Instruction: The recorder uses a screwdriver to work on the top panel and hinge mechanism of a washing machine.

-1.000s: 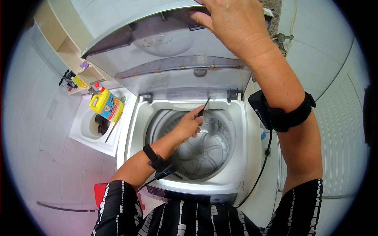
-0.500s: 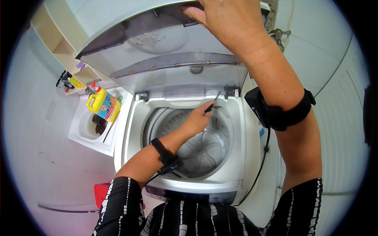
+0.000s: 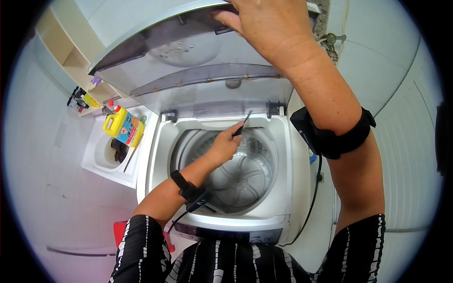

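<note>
My left hand (image 3: 224, 147) is closed round the black handle of a slim tool (image 3: 239, 129), whose thin dark tip points up and away. Whether it is a knife or a screwdriver is too small to tell. That hand hangs over the round tub (image 3: 240, 181) of a top-loading washing machine (image 3: 155, 165), close to its back rim. The machine's translucent grey lid (image 3: 155, 80) stands raised on its hinges. My right hand (image 3: 276, 28) grips the lid's upper edge, thumb on the inner face; its other fingers are partly out of the picture.
Left of the machine is a white sink (image 3: 101, 162) with a yellow detergent jug (image 3: 125, 125) on it and a dark item (image 3: 120, 148) in its basin. A cream shelf (image 3: 71, 52) rises behind. At the back right is a wall tap (image 3: 334, 40). Something red (image 3: 120, 231) sits lower left.
My left hand has shifted a little to the left, carrying the slim tool. The raised lid and my right hand stay nearly in place, slightly further left.
</note>
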Motion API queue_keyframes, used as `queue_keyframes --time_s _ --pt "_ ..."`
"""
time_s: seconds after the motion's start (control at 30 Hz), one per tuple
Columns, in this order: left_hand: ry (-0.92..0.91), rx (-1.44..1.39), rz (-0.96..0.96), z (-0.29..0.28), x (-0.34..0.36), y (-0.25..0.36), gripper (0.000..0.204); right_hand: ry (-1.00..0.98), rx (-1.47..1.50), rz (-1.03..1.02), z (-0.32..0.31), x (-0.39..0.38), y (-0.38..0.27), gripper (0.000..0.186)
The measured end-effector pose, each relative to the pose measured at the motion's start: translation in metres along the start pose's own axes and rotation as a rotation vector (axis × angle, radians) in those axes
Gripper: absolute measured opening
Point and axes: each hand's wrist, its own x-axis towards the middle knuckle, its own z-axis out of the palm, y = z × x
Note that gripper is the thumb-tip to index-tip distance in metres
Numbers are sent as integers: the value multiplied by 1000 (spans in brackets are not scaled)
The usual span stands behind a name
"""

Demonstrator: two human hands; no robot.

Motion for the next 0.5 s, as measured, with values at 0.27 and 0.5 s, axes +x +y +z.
queue_keyframes --time_s 0.27,0.5 --pt "78 449 384 7 -2 -13 46 146 22 -75 5 -2 4 21" --pt "139 489 656 9 13 -26 45 34 -49 -31 8 1 -2 20"
